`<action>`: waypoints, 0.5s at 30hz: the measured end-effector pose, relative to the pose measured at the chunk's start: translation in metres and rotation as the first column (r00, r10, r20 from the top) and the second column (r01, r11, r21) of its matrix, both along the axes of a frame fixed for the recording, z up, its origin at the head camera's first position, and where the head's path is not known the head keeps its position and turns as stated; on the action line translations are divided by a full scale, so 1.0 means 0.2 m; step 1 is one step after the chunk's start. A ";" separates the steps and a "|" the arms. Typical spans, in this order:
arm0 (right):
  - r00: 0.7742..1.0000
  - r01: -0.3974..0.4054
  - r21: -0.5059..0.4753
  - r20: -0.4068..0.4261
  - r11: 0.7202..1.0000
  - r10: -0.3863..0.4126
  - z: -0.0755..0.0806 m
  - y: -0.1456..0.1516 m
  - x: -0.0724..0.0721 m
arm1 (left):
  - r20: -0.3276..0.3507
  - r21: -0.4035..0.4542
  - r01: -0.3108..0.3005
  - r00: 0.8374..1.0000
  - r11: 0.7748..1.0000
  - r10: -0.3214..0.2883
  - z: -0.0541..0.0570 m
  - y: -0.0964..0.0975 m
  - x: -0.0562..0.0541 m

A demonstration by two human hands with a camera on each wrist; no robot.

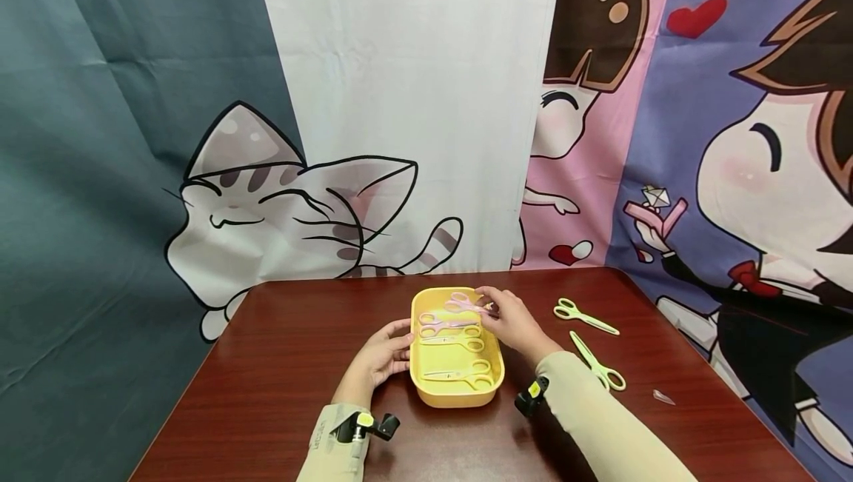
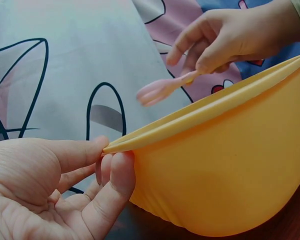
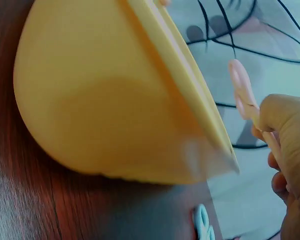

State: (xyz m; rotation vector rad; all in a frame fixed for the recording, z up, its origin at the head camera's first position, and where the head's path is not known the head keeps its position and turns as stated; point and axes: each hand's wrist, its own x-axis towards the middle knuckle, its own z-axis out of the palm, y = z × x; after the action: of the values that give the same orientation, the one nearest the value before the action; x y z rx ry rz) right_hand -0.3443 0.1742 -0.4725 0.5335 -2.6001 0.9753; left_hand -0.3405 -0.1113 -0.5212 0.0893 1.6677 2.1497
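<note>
A yellow plastic bin stands on the table. My left hand pinches its left rim between thumb and fingers, as the left wrist view shows. Above the far right part of the bin, my right hand grips pink scissors by the blade end, the handle loops pointing left. In the right wrist view the held pink scissors stand higher than the rim. Inside the bin lie another pair of pink scissors and two yellow scissors, one pair nearer the front.
Two pale green scissors lie on the table right of the bin: one pair farther back, the other beside my right sleeve. A small clear piece is near the right edge. A printed cloth hangs behind the dark red table.
</note>
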 end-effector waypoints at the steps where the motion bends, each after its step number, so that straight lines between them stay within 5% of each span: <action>1: 1.000 -0.022 0.021 0.008 1.000 0.022 0.00 -0.02 0.00 | 0.001 -0.001 0.000 1.000 1.000 0.000 0.00 0.00 0.00; 7: 0.982 -0.183 0.116 0.062 0.976 0.177 0.04 -0.11 0.00 | 0.002 0.013 0.002 1.000 1.000 -0.002 0.00 0.00 0.00; 15: 0.932 -0.362 0.248 0.113 0.899 0.344 0.03 -0.19 -0.01 | 0.009 0.019 0.006 1.000 1.000 -0.006 0.00 0.00 -0.01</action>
State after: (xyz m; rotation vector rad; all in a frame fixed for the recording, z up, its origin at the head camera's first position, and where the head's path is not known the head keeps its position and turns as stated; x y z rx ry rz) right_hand -0.3457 0.1368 -0.4657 1.0932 -2.7690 0.7528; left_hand -0.3416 -0.1118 -0.5208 0.0902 1.6404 2.1588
